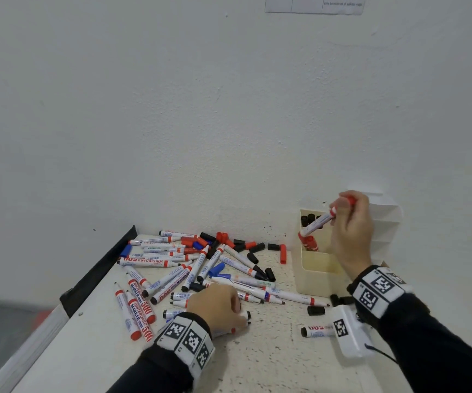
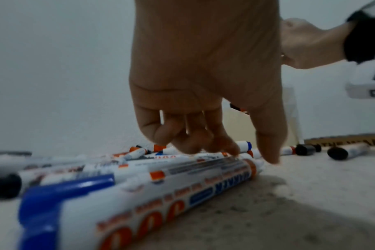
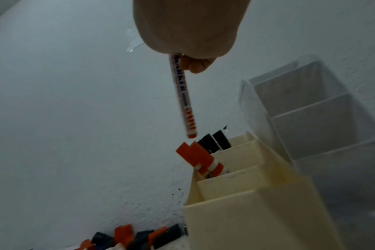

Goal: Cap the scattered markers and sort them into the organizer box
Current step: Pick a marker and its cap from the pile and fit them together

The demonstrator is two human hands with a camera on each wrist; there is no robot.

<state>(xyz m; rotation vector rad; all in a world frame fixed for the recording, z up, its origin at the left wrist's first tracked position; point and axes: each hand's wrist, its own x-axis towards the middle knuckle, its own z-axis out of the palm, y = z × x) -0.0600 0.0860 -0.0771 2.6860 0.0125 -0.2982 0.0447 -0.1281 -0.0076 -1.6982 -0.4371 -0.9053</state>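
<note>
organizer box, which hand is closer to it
Right. The right hand holds a red marker just above the organizer box; the left hand rests on the marker pile beside it.

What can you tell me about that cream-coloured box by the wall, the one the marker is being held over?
The organizer box looks like cream plastic, open on top and split by cross walls into stepped compartments. It stands upright on the table near the wall, with a paler white organizer behind it. Black-capped markers stand in the rearmost compartment, red-capped markers in the next; the nearest one looks empty. The right hand holds a red marker above it, not yet inside.
</note>
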